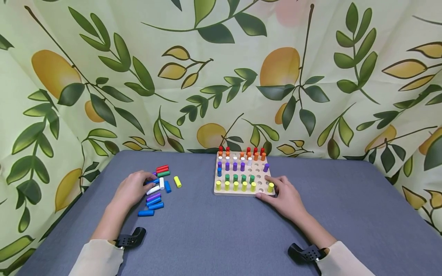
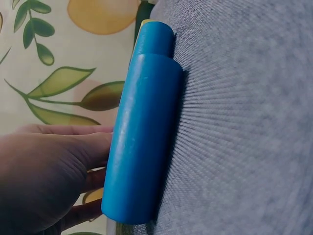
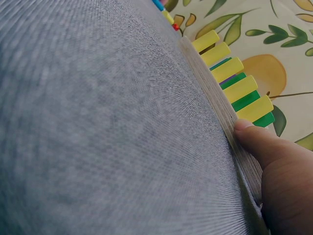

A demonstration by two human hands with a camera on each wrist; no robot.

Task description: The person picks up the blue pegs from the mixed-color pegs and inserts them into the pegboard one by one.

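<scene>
Vertically set pegs (image 1: 236,186), nearest loose peg (image 1: 146,213) sideways

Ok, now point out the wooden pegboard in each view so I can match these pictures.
Head: the wooden pegboard lies just right of centre, with the right hand at its near right corner.
Left wrist: not in the picture.
Right wrist: seen edge-on, slanting from upper centre down to lower right.
Shared landmark: the leaf-and-fruit backdrop cloth.

leaf-print cloth (image 1: 221,76) behind grey-blue table (image 1: 207,234)
</scene>
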